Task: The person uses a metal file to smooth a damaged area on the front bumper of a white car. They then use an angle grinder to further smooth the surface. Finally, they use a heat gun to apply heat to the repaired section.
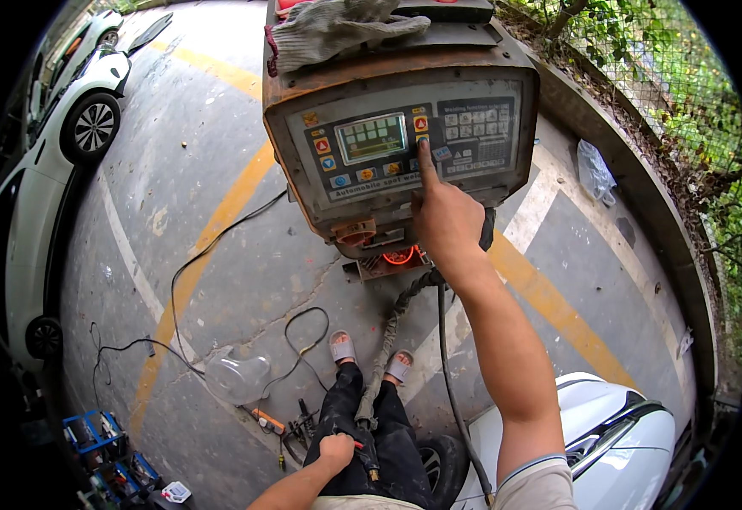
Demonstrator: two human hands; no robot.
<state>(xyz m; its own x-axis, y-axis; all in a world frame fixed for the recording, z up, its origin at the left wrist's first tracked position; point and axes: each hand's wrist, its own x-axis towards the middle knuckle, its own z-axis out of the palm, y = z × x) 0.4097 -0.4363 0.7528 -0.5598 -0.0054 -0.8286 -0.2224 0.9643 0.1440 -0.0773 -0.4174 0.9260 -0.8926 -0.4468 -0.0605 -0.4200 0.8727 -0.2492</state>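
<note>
A spot welding machine stands in front of me, its grey control panel facing me. It has a small lit screen and several coloured buttons. With the index finger stretched out and the others curled, my right hand touches the panel near a button just right of the screen. Low by my lap, my left hand grips a black spot welding gun with a brass-coloured tip. A thick wrapped cable runs from the machine down to the gun. My left palm hides part of its handle.
Grey work gloves lie on the machine. A white car part and a tyre are at lower right. Black cable loops over the floor near a clear plastic piece. Blue toolboxes and a parked car are left.
</note>
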